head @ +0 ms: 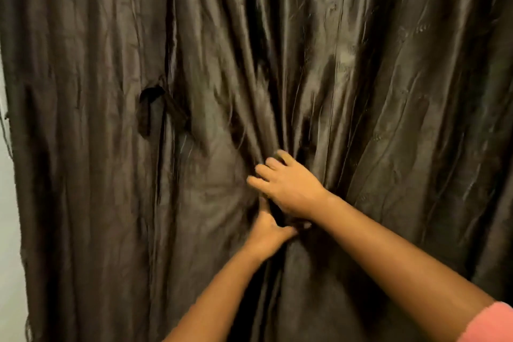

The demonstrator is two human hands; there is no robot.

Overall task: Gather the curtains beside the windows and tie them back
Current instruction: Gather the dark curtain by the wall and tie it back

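Observation:
A dark brown, shiny curtain point(374, 78) fills almost the whole view, hanging in long vertical folds. Its folds pinch together at the middle, where both hands meet. My right hand point(291, 189) lies on top, fingers curled around a bunch of the fabric. Just below it, my left hand point(269, 233) grips the same bunch from underneath, partly hidden by the right hand. Left of the hands, a second panel point(83, 119) hangs flat, with a dark fabric loop or tie point(155, 108) sticking out at its inner edge.
A strip of pale wall point(8, 216) shows along the left edge, beside the curtain's frayed side hem. A pink sleeve point(491, 325) covers my right upper arm at the bottom right corner.

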